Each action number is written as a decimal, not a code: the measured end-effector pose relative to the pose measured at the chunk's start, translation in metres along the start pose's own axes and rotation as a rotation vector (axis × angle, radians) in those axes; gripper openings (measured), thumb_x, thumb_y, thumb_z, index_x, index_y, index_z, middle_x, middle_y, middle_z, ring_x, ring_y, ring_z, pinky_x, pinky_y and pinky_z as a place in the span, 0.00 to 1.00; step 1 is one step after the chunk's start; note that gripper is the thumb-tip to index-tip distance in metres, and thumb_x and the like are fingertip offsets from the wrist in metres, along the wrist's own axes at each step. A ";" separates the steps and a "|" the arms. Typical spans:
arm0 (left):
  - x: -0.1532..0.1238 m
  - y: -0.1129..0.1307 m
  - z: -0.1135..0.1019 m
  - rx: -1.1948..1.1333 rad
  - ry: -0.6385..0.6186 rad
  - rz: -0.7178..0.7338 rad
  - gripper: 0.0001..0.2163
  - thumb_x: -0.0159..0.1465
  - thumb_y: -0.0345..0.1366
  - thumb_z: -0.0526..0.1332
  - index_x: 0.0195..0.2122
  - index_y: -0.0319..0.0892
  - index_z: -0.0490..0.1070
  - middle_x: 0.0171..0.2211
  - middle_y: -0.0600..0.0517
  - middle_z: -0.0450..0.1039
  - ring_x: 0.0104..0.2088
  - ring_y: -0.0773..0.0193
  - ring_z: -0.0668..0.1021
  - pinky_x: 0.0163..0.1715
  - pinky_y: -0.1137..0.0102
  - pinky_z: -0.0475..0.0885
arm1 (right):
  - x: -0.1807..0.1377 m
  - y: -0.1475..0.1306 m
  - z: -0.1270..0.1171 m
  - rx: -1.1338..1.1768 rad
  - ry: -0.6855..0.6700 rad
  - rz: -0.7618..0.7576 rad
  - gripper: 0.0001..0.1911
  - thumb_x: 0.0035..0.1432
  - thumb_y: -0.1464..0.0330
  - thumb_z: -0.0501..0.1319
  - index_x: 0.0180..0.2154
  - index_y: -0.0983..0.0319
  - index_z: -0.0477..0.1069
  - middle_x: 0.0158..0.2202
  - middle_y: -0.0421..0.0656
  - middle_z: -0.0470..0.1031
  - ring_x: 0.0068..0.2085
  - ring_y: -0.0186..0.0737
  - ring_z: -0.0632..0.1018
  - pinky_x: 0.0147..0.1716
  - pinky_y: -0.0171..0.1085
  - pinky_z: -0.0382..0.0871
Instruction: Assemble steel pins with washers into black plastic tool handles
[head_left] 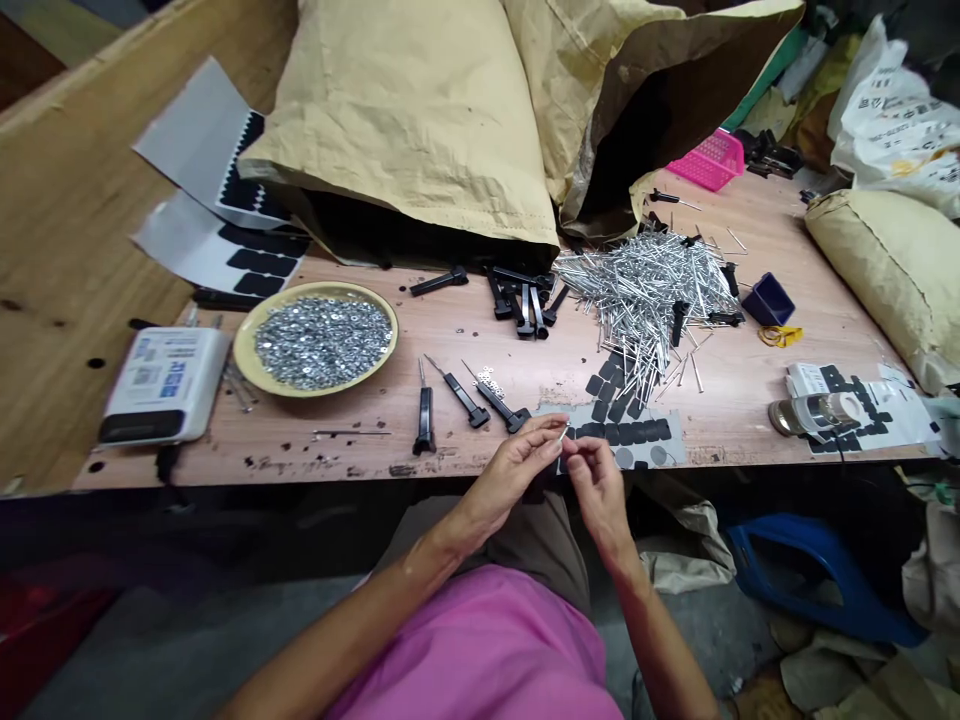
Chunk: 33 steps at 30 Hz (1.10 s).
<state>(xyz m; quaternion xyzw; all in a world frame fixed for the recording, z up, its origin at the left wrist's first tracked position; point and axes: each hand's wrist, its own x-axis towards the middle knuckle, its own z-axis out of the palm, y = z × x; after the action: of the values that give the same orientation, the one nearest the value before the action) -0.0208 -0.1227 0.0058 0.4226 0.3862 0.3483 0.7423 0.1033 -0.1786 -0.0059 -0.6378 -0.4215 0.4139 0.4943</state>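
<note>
My left hand (521, 458) is closed in a pinch around a thin silver metal pin (564, 431), most of it hidden by the fingers. Close against it, my right hand (598, 482) pinches too; whatever its fingertips hold is hidden. Both hands are at the table's front edge, over a grey sheet of black stickers (637, 432). Left of them lie several black plastic pieces (424, 420) with metal pins sticking out. A large heap of silver pins (652, 285) spreads beyond the hands, and small metal washers (491, 382) lie loose nearby.
A yellow bowl (241, 350) holds many small metal parts. Left of it sits a white box (165, 385). Large paper sacks (420, 120) stand at the back. To the right are a dark blue cup (769, 300), a glass jar (814, 415) and a pink basket (709, 160).
</note>
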 end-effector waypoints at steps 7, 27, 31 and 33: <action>-0.006 -0.013 0.012 -0.115 0.001 -0.124 0.14 0.51 0.47 0.66 0.32 0.43 0.79 0.57 0.46 0.65 0.44 0.58 0.75 0.34 0.69 0.73 | -0.017 0.000 0.003 0.142 -0.159 0.255 0.23 0.59 0.50 0.53 0.48 0.59 0.67 0.30 0.40 0.73 0.28 0.36 0.75 0.29 0.35 0.71; -0.022 -0.039 -0.025 -0.091 0.325 -0.111 0.22 0.52 0.46 0.64 0.42 0.36 0.75 0.20 0.60 0.62 0.14 0.78 0.58 0.13 0.78 0.51 | -0.029 0.007 -0.009 -1.189 -0.074 0.594 0.18 0.66 0.65 0.42 0.41 0.56 0.69 0.29 0.45 0.75 0.30 0.41 0.74 0.29 0.35 0.55; -0.021 -0.031 -0.028 -0.147 0.388 -0.033 0.20 0.52 0.46 0.65 0.40 0.37 0.75 0.19 0.60 0.61 0.15 0.78 0.57 0.13 0.79 0.50 | -0.033 0.003 0.017 -1.145 -0.207 0.545 0.16 0.66 0.64 0.43 0.39 0.55 0.69 0.28 0.45 0.75 0.30 0.43 0.75 0.31 0.36 0.58; -0.021 -0.028 -0.030 -0.157 0.406 -0.003 0.18 0.52 0.45 0.65 0.39 0.37 0.75 0.19 0.60 0.60 0.15 0.78 0.57 0.13 0.79 0.50 | -0.032 0.003 0.018 -1.116 -0.139 0.569 0.19 0.66 0.64 0.40 0.40 0.55 0.69 0.30 0.44 0.75 0.31 0.43 0.75 0.31 0.36 0.59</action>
<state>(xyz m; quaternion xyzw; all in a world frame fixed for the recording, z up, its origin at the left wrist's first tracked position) -0.0506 -0.1407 -0.0238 0.2841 0.5004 0.4541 0.6802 0.0773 -0.2041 -0.0083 -0.8583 -0.4191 0.2876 -0.0708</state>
